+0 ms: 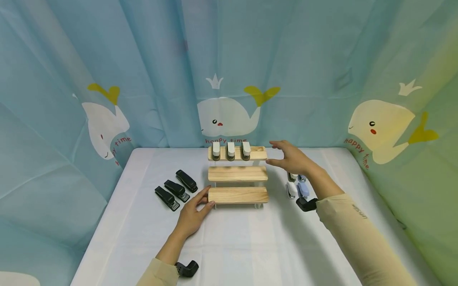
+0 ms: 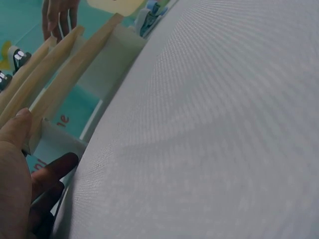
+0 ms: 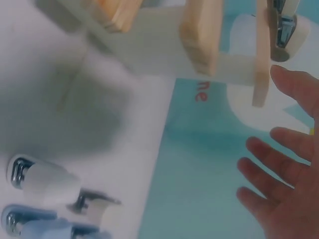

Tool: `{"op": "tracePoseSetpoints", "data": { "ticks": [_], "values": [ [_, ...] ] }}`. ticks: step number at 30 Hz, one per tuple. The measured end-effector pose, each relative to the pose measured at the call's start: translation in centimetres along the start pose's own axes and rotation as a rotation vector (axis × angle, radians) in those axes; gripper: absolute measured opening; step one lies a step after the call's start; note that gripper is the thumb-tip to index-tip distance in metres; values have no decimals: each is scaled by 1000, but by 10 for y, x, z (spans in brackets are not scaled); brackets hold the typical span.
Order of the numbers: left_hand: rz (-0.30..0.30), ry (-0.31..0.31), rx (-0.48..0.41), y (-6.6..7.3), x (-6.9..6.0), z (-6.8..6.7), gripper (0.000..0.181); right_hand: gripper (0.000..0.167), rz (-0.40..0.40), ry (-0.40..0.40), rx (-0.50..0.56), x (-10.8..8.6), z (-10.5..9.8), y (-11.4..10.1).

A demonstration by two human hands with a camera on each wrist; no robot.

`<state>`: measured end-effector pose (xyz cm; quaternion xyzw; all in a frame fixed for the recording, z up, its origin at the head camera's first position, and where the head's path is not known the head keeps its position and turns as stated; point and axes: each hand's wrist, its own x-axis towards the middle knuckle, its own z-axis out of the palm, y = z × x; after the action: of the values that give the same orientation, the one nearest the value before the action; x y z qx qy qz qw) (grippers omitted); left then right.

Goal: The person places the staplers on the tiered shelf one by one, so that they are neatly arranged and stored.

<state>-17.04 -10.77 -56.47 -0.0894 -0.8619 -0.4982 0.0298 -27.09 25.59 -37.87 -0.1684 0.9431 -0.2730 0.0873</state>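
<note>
"What colours do we see left of centre?"
"Black staplers (image 1: 174,188); in the middle, we find tan, wood-grained shelves (image 1: 237,173)."
"And our curtain (image 1: 304,47) up top?"
"Blue, printed with white, yellow-tailed whales (image 1: 232,115)."

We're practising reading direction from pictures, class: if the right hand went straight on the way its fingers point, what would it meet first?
Probably the near end of the top wooden shelf, though how the right hand lines up with it in depth is unclear.
</note>
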Motion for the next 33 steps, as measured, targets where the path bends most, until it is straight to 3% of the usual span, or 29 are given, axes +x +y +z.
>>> {"op": "tracePoseSetpoints", "data": {
  "ticks": [14,33],
  "values": [
    [9,3,6,-1,0,0,60,80,35,6,-99,-2,-1,28],
    [11,-1,2,0,0,-1,61,76,97,-65,-106,-1,3,71]
  ]
}}
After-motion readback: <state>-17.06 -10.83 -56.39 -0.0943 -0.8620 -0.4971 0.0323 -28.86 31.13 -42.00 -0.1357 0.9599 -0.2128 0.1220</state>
